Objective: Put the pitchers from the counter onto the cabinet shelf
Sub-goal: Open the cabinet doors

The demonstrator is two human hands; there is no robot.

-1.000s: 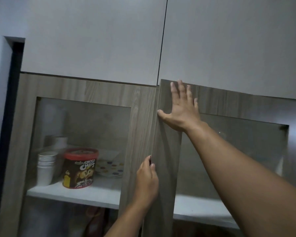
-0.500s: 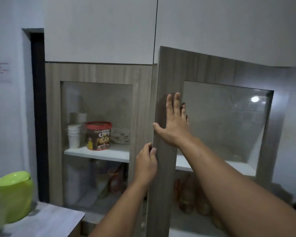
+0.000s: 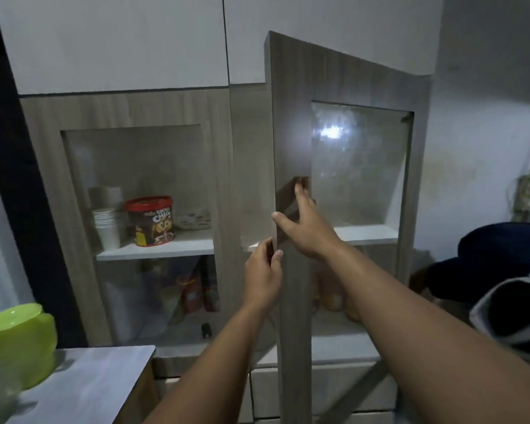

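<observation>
A lime-green pitcher (image 3: 22, 341) stands on the grey counter (image 3: 89, 384) at the lower left; something clear and blurred sits at the frame's left edge beside it. The right cabinet door (image 3: 291, 142), wood-framed with a glass pane, stands swung out towards me. My left hand (image 3: 262, 276) grips the door's free edge. My right hand (image 3: 306, 228) lies flat on the door's frame with fingers spread, thumb over the edge. The white cabinet shelf (image 3: 364, 234) shows through the glass behind the door.
Behind the closed left glass door (image 3: 135, 185) the shelf holds stacked paper cups (image 3: 106, 228), a red-lidded Choco Chips tub (image 3: 150, 221) and a patterned dish. Packets and jars fill the lower compartment. A dark cushion (image 3: 502, 249) and a grey bag (image 3: 508, 313) lie at the right.
The right door has swung open further, both hands staying on it. The view has pulled back and down, bringing the counter and green pitcher into sight.
</observation>
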